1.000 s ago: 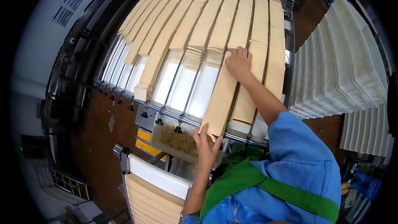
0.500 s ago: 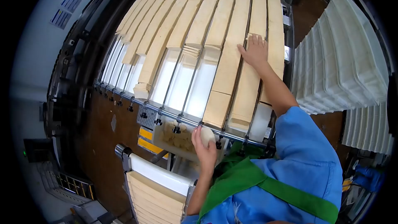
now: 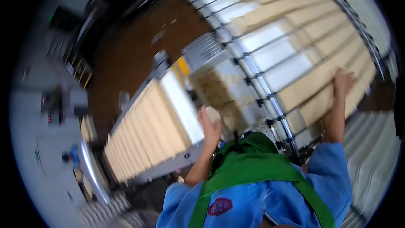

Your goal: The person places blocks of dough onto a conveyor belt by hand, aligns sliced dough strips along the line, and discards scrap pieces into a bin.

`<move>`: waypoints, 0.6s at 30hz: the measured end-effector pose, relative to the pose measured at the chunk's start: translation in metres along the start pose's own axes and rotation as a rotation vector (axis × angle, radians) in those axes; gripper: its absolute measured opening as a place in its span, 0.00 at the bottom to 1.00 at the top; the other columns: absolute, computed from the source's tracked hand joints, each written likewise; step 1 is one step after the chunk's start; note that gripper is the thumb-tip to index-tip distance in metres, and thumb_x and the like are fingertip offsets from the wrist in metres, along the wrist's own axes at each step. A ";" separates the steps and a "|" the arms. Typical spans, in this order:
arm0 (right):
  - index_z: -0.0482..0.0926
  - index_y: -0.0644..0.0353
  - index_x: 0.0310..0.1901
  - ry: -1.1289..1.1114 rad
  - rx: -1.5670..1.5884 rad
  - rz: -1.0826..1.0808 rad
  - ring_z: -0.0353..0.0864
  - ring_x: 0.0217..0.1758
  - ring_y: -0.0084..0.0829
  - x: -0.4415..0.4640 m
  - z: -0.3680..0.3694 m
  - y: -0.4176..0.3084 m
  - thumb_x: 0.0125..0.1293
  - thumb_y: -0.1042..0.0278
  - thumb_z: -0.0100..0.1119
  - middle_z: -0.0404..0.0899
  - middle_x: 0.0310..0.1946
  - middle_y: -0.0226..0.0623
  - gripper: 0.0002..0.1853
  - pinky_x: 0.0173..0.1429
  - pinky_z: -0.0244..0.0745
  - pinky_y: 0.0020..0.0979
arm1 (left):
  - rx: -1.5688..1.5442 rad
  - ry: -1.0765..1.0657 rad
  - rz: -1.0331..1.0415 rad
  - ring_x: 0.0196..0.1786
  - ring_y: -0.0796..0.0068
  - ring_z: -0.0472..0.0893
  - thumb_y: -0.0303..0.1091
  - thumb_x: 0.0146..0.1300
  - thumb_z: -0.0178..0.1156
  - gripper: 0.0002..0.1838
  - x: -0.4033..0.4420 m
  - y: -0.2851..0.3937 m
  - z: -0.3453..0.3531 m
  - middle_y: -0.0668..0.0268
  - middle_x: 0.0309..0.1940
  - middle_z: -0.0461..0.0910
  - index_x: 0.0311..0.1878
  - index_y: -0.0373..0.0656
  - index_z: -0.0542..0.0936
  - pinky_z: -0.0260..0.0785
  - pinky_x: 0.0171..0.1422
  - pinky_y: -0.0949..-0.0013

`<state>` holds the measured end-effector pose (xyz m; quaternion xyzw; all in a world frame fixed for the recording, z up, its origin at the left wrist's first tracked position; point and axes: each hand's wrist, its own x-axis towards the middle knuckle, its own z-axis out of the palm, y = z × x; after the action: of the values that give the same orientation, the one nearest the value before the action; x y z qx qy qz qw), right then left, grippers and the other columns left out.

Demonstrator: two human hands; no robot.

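In the middle of the frame the left hand [image 3: 210,130] is closed around a pale, rounded piece [image 3: 213,115], fingers along one side, held near the scrap bin [image 3: 254,118] and not in it. At the right of the frame the right hand [image 3: 344,83] lies wide, fingers apart, over the cream-coloured rows [image 3: 310,78] on the rod-divided bench; blur hides whether it presses on them.

How far things have come seems partway: at the lower right of the bench, rows reach close to the metal rail [image 3: 253,65], while farther up the frame they stop well short of it and the white lane surface [image 3: 270,42] shows between the rods. Broken pieces [image 3: 215,95] already lie in the bin. At centre left, a conveyor [image 3: 181,105] carries slab-like cream-coloured strips [image 3: 145,133], lying side by side, with neither hand on them
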<state>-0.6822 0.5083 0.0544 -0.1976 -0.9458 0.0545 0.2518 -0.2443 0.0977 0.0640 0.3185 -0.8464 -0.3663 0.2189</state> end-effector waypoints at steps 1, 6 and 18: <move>0.62 0.71 0.66 0.004 -0.006 -0.062 0.52 0.74 0.54 -0.027 -0.015 -0.039 0.62 0.37 0.52 0.55 0.69 0.62 0.44 0.75 0.45 0.50 | 0.013 0.022 -0.096 0.69 0.38 0.56 0.27 0.58 0.59 0.36 -0.003 -0.005 -0.009 0.38 0.67 0.53 0.70 0.37 0.57 0.49 0.73 0.52; 0.63 0.63 0.66 -0.186 0.575 -0.872 0.57 0.72 0.53 -0.201 -0.029 -0.210 0.62 0.48 0.61 0.62 0.66 0.56 0.37 0.73 0.49 0.50 | 0.387 0.166 -0.203 0.71 0.36 0.53 0.37 0.61 0.60 0.33 -0.036 -0.031 -0.056 0.40 0.68 0.53 0.68 0.40 0.63 0.46 0.71 0.41; 0.60 0.49 0.71 -0.911 0.623 -1.413 0.50 0.74 0.50 -0.541 -0.175 -0.468 0.65 0.40 0.50 0.45 0.74 0.50 0.36 0.72 0.51 0.49 | 0.227 0.120 -0.602 0.57 0.36 0.66 0.40 0.61 0.62 0.36 -0.070 -0.043 -0.124 0.34 0.56 0.59 0.66 0.32 0.58 0.63 0.62 0.49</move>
<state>-0.3270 -0.1370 0.0550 0.5490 -0.7972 0.2143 -0.1311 -0.1046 0.0645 0.1006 0.5978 -0.7353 -0.2982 0.1136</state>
